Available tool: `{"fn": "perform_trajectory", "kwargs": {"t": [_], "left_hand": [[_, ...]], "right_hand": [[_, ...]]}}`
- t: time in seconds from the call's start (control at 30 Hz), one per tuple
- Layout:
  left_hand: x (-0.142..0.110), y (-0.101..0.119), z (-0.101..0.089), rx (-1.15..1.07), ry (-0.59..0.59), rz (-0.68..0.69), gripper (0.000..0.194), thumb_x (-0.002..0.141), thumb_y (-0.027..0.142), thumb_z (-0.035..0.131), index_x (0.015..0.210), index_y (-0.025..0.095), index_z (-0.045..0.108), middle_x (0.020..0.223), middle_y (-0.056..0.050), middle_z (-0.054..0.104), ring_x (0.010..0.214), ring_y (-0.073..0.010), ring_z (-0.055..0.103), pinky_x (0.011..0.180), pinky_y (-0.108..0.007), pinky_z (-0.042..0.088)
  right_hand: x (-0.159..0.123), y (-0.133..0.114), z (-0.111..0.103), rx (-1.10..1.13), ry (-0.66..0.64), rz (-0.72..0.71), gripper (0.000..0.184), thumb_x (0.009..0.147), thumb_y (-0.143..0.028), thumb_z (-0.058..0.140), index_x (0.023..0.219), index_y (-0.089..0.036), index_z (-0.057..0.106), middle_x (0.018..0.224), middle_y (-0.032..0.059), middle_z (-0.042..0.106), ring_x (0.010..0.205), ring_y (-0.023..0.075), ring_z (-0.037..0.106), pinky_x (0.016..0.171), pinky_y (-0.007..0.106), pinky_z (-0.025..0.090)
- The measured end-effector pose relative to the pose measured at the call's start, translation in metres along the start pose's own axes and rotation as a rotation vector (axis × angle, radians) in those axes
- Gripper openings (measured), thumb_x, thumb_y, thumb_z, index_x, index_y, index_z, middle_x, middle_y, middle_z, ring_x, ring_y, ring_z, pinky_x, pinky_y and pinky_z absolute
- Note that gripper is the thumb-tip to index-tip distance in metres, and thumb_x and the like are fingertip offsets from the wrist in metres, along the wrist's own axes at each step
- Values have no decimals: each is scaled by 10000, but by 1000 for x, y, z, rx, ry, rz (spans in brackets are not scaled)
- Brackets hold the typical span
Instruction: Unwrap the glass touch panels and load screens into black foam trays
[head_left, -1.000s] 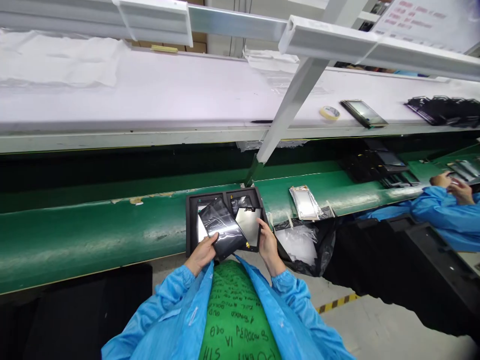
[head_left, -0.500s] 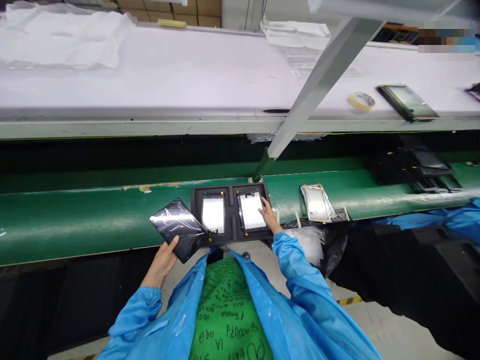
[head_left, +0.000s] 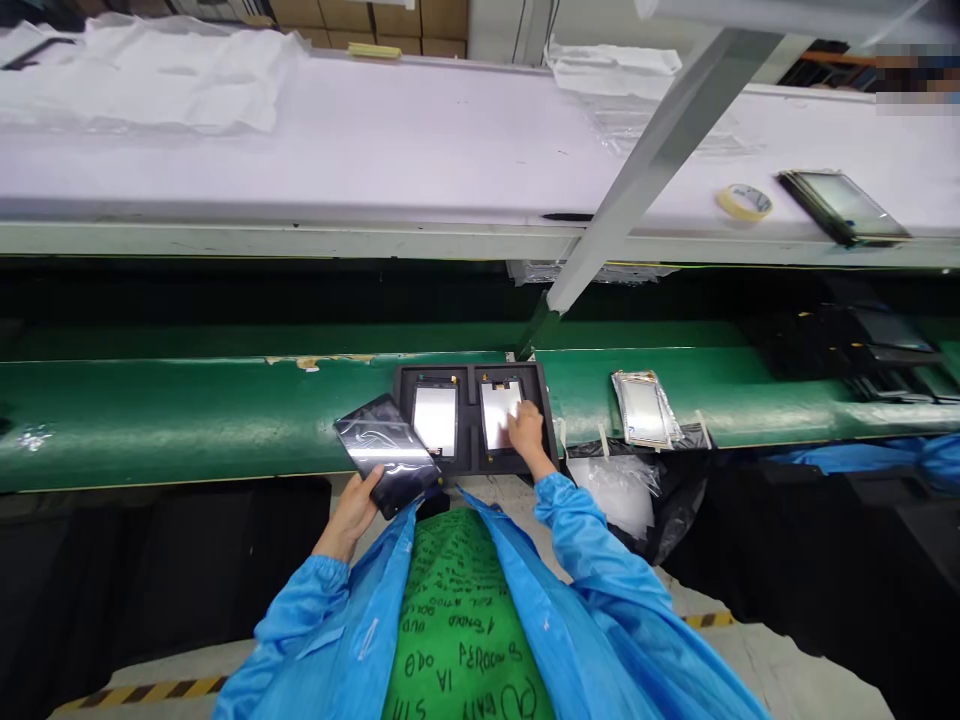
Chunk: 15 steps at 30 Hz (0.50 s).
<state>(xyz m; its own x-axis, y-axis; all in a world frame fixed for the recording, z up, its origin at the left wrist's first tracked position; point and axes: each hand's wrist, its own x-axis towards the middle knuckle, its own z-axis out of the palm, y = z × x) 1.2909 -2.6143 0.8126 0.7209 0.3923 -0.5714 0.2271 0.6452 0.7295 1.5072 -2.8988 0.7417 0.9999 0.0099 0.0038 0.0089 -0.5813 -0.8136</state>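
Left hand (head_left: 354, 512) pinches the near edge of a glossy dark panel (head_left: 386, 450), thumb on the upper face; the panel slants away to the left and its right-hand part reaches the near left corner of a black tray (head_left: 537, 385), though whether the two touch cannot be told; the tray lies at the front edge of the green desk (head_left: 187, 430), with one pale screen in each of its two compartments; the left screen (head_left: 435, 418) lies just beyond the held panel, to the right of it; the right screen (head_left: 495, 415) lies under the bent fingers of the right hand (head_left: 527, 432), which covers its right side; I cannot tell whether those fingers press, pinch or only hover; farther right on the desk, well apart from the tray, a small stack of silvery panels (head_left: 646, 408) lies above a black bag (head_left: 679, 500); the green shirt (head_left: 465, 620) carries handwritten black lettering, of which a line like "ODO" can be made out, the rest being too distorted to read surely; on the white shelf (head_left: 375, 150), a roll of tape (head_left: 745, 202) bears print inside its core, too small to read.
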Motion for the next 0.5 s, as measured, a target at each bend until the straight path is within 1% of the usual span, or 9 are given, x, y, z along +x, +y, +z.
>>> {"fn": "perform_trajectory", "kwargs": {"t": [0.07, 0.1, 0.13, 0.17, 0.2, 0.27, 0.33, 0.4, 0.5], "left_hand": [[4, -10, 22, 29, -104, -27, 432, 658, 314, 895, 998, 120, 711, 998, -110, 778, 920, -230, 729, 927, -336, 550], [7, -17, 36, 52, -177, -47, 469, 647, 344, 899, 1011, 115, 711, 999, -122, 776, 927, -248, 727, 929, -357, 546], [11, -26, 53, 75, -247, -63, 503, 641, 371, 899, 1028, 111, 710, 1005, -134, 774, 942, -267, 723, 935, -378, 540], [15, -35, 72, 99, -298, -61, 525, 641, 389, 893, 1046, 113, 705, 1017, -142, 771, 964, -282, 717, 942, -392, 533], [20, -45, 91, 124, -326, -46, 533, 648, 393, 882, 1067, 121, 697, 1039, -146, 765, 991, -290, 709, 951, -398, 525], [33, -64, 128, 174, -314, 1, 521, 669, 358, 855, 1107, 144, 669, 1082, -145, 752, 1032, -286, 693, 958, -395, 510], [49, -79, 159, 219, -269, 30, 520, 691, 298, 826, 1153, 163, 631, 1111, -150, 736, 1046, -278, 682, 946, -395, 502], [63, -90, 181, 259, -254, 33, 522, 712, 256, 798, 1189, 175, 601, 1131, -159, 721, 1056, -275, 672, 930, -400, 496], [79, -100, 203, 328, -293, 58, 496, 727, 233, 767, 1191, 190, 599, 1146, -139, 711, 1082, -265, 652, 943, -394, 477]], "right_hand": [[-27, -18, 11, 150, -248, -39, 458, 880, -411, 603, 1288, -206, 640, 1249, 121, 671, 1189, 265, 604, 1082, 463, 447], [-39, -25, 15, 213, -342, -55, 492, 881, -444, 606, 1326, -234, 611, 1217, 92, 691, 1144, 246, 633, 1049, 443, 479], [-49, -30, 18, 247, -385, -66, 533, 872, -462, 621, 1361, -253, 581, 1213, 76, 697, 1123, 239, 646, 1030, 436, 494], [-56, -33, 17, 249, -377, -66, 572, 857, -459, 643, 1385, -260, 558, 1225, 72, 695, 1122, 242, 650, 1027, 438, 496], [-59, -33, 14, 227, -333, -57, 598, 842, -440, 664, 1398, -256, 544, 1237, 77, 691, 1128, 248, 649, 1032, 443, 492], [-52, -25, 1, 146, -215, -8, 605, 823, -377, 683, 1394, -234, 545, 1229, 95, 694, 1128, 261, 650, 1040, 453, 482], [-34, -12, -16, 71, -147, 53, 593, 814, -315, 684, 1383, -209, 554, 1184, 106, 711, 1105, 268, 661, 1030, 451, 486], [-12, 0, -29, 3, -115, 106, 595, 807, -275, 688, 1380, -187, 555, 1156, 112, 720, 1102, 274, 666, 1024, 443, 487], [13, 10, -37, -130, -137, 169, 592, 839, -244, 661, 1407, -144, 528, 1229, 145, 687, 1169, 273, 640, 1048, 403, 465]]}}
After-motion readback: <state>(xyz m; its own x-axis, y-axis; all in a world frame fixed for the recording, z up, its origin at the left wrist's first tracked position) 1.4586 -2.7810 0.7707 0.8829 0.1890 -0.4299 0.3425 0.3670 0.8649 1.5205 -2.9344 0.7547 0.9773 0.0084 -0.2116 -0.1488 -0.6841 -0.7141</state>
